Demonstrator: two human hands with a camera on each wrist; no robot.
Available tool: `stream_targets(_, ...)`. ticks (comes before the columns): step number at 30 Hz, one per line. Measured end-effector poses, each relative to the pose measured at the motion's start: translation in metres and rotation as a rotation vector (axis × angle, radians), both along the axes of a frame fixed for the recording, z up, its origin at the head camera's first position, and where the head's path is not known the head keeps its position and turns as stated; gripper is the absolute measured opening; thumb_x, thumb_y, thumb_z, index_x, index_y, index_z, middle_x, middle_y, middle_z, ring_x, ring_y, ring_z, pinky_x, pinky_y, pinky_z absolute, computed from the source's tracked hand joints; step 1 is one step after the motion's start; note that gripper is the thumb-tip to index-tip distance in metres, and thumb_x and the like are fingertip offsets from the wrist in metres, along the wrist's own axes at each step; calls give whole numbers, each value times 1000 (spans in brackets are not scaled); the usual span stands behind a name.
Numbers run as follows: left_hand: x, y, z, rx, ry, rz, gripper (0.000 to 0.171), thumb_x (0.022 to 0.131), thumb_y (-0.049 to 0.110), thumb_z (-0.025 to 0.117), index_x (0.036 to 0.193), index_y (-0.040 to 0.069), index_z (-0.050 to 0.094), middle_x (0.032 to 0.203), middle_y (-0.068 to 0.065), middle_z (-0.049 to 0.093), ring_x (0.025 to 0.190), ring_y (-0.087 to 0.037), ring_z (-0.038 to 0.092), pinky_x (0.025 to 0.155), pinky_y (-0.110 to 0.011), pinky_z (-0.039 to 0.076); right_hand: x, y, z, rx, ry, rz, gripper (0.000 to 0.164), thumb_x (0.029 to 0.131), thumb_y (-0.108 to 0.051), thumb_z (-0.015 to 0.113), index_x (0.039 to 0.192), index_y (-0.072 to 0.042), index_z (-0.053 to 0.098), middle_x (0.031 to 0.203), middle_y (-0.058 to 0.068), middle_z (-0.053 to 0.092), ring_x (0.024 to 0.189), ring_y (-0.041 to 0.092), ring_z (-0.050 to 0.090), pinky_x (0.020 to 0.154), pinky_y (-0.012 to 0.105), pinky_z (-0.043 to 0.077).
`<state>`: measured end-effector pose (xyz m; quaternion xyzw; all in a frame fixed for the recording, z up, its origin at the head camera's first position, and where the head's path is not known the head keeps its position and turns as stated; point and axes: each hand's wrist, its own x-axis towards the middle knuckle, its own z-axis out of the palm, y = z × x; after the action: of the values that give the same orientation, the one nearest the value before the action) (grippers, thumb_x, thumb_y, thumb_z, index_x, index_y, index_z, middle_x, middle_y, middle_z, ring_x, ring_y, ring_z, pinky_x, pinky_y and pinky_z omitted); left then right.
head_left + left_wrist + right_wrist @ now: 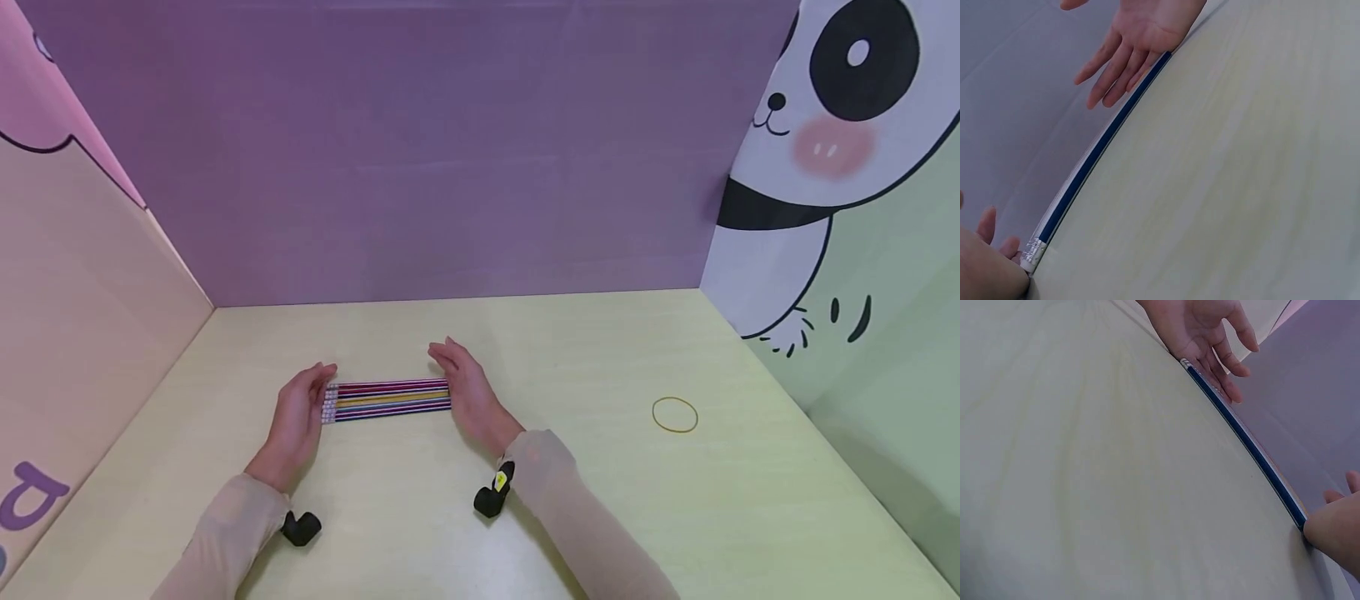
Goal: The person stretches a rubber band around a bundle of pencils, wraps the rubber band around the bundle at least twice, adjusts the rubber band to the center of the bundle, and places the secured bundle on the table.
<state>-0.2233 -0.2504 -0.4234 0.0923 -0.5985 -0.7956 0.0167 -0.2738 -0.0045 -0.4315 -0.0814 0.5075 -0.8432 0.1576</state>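
Note:
A row of several pencils (393, 400) in red, yellow, blue and dark colours lies side by side on the table, silver-banded eraser ends to the left. My left hand (297, 417) stands on edge at those eraser ends, fingers straight and palm facing inward. At the opposite ends, my right hand (471, 396) also stands on edge, its extended fingers pointing away from me and its palm against the pencils. The left wrist view shows a blue pencil (1107, 144) nearest the camera, reaching from one palm to the other.
A thin yellow rubber band (675, 415) lies on the table (600, 500) to the right of the right hand. A purple panel (450, 167) rises at the back, with printed side panels left and right. Both wrists wear small black cameras.

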Motion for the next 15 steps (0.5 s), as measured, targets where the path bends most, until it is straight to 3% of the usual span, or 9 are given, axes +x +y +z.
stream_targets(2, -1, -3, 1, -47, -15, -17, 52, 109, 35, 36, 148, 2, 30, 156, -7, 23, 146, -15, 22, 120, -24, 19, 1, 1, 1, 106, 16, 37, 59, 101, -46, 49, 146, -9, 43, 157, 5, 36, 148, 19, 25, 123, 39, 8)
stream_targets(5, 1, -12, 4, -121, -56, -24, 51, 108, 32, 40, 148, 1, 33, 145, -2, 34, 141, -14, 28, 118, -24, 23, 5, -1, 9, 418, 92, 155, 62, 97, -55, 53, 148, -22, 42, 156, -6, 34, 146, 17, 27, 121, 47, 17)
stream_targets(8, 3, -20, 8, -240, -85, -34, 49, 108, 34, 41, 143, 0, 38, 139, -3, 39, 137, -17, 33, 119, -28, 25, 12, -11, 20, 789, 300, 276, 71, 92, -60, 59, 150, -25, 39, 154, -6, 37, 143, 17, 34, 116, 46, 30)
stream_targets(12, 6, -27, 15, -533, -52, -108, 52, 107, 34, 42, 142, -4, 38, 148, -19, 35, 141, -34, 30, 119, -51, 22, 18, -22, 35, 1119, 578, 285, 77, 92, -50, 65, 153, -14, 34, 155, 2, 39, 144, 20, 33, 117, 39, 29)
stream_targets(15, 9, -29, 21, -809, 16, -197, 48, 106, 28, 44, 144, -2, 39, 156, -27, 26, 145, -47, 20, 114, -67, 18, 22, -22, 40, 1340, 677, 273, 77, 92, -41, 69, 154, -15, 32, 155, 2, 38, 146, 20, 28, 121, 42, 20)
